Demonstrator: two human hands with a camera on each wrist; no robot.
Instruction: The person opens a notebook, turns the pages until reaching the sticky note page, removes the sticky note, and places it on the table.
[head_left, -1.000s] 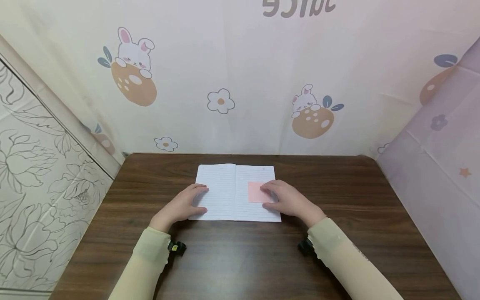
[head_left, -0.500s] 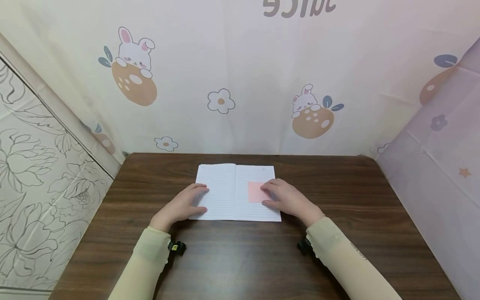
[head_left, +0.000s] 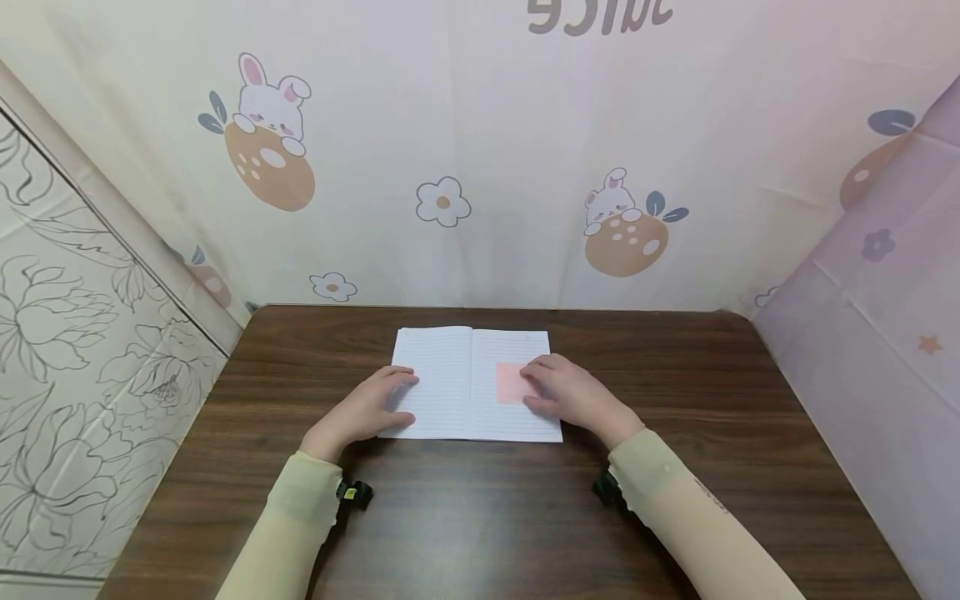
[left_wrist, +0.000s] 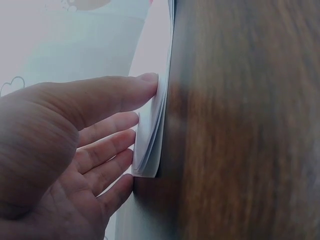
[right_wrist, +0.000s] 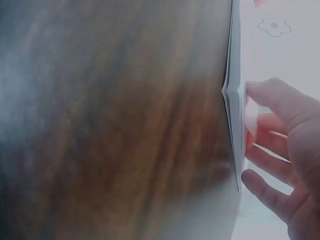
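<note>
An open lined notebook [head_left: 442,387] lies flat near the far edge of the table. On its right page is a square pink sticky note [head_left: 508,385]. My left hand [head_left: 354,414] rests at the notebook's left edge, thumb and fingers apart; in the left wrist view its thumb lies over the page corner. My right hand [head_left: 577,398] touches the right page, its fingers covering the note's right part. The right wrist view shows the note's edge [right_wrist: 251,117] curling up beside the relaxed fingers of that hand.
The dark wooden table [head_left: 465,525] extends around the notebook. A patterned curtain [head_left: 510,150] hangs behind it and along the right side. A white panel with flower line drawings [head_left: 82,375] stands at the left. Each wrist wears a small black camera [head_left: 356,495].
My right hand and forearm have shifted very slightly up and to the left. The left hand, notebook and sticky note look still.
</note>
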